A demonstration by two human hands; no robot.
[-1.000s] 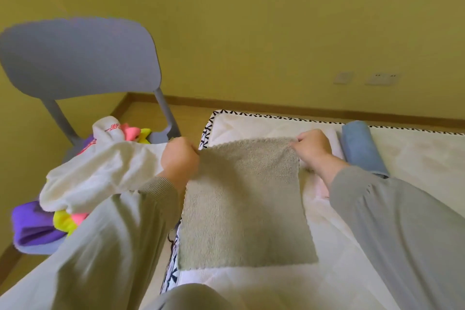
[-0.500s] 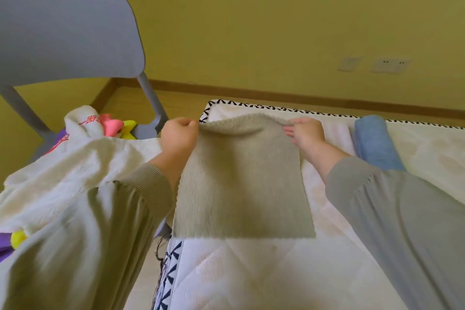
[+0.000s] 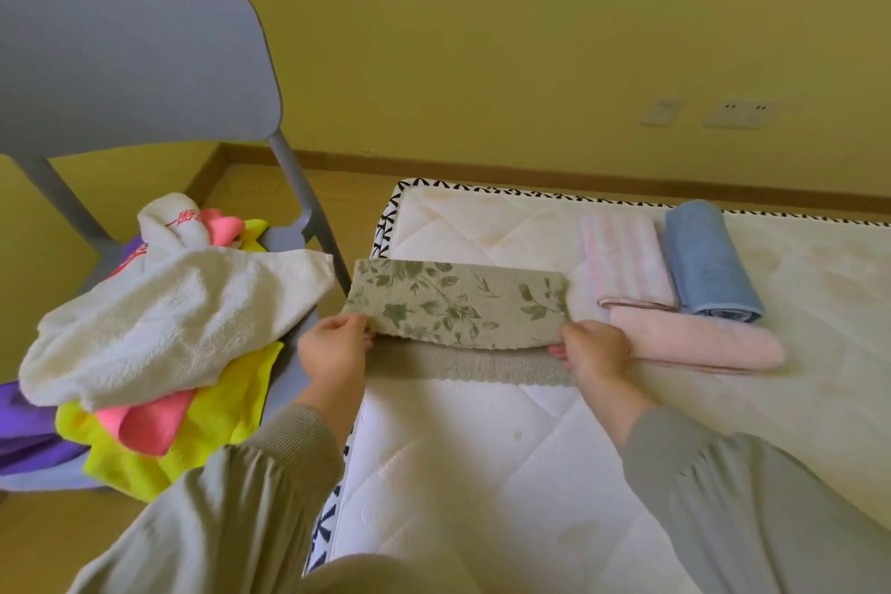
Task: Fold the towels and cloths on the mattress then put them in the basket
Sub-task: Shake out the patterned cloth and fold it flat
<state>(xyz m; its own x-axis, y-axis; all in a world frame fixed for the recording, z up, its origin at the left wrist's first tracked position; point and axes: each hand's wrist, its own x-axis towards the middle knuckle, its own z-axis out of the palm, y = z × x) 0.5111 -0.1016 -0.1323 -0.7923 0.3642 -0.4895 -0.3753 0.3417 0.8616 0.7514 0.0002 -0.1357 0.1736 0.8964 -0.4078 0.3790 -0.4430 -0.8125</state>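
An olive-green cloth with a leaf print lies folded over on itself at the left edge of the white mattress. My left hand pinches its near left corner. My right hand pinches the near right corner. The plain lower layer shows as a strip just below the printed flap. To the right lie a folded pink-striped cloth, a rolled blue towel and a folded pink towel. No basket is in view.
A grey chair stands left of the mattress, its seat heaped with a white towel, yellow, pink and purple cloths. A yellow wall with a wooden skirting board runs behind.
Both hands brought the far edge of the olive cloth toward me, folding it over so the leaf-printed side now faces up. The pink cloths to the right are now uncovered.
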